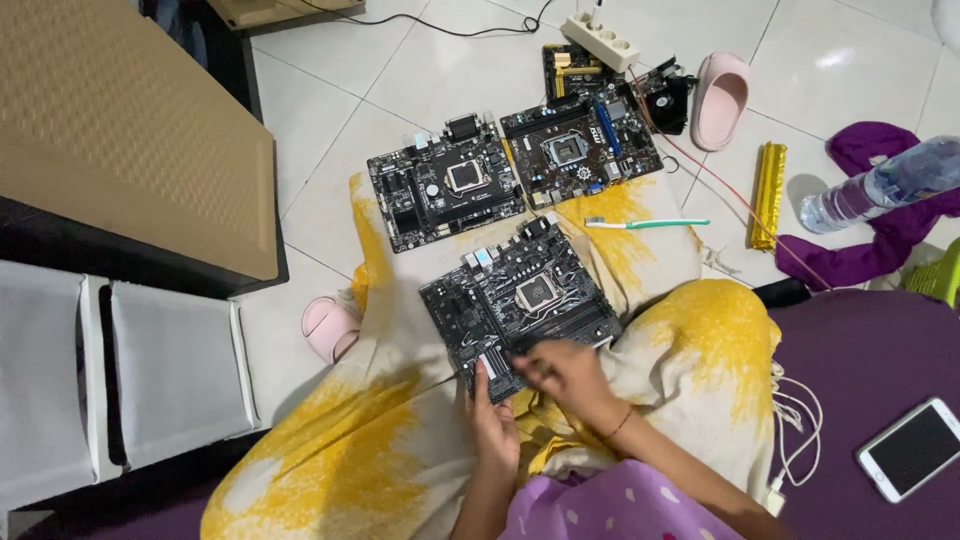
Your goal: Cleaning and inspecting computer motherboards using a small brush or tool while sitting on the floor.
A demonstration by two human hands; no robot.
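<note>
Counting motherboards: three; nearest motherboard (520, 305) lies on your lap.
Left hand (494, 420): your fingers press its near edge.
Right hand (568, 375): pinching something there, blurred.

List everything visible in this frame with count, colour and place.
motherboards: three, black; one under the hands, two farther out on the floor
cloth: one, yellow and white, under the nearest board
toothbrush: one, green-white, on cloth edge
slippers: two, pink; top right and left of cloth
power strip: one, white, top
gold roll: one, right
water bottle: one, clear, on purple fabric
phone: one, white, lower right
left hand: on the board's near edge
right hand: over the board's near edge
</note>
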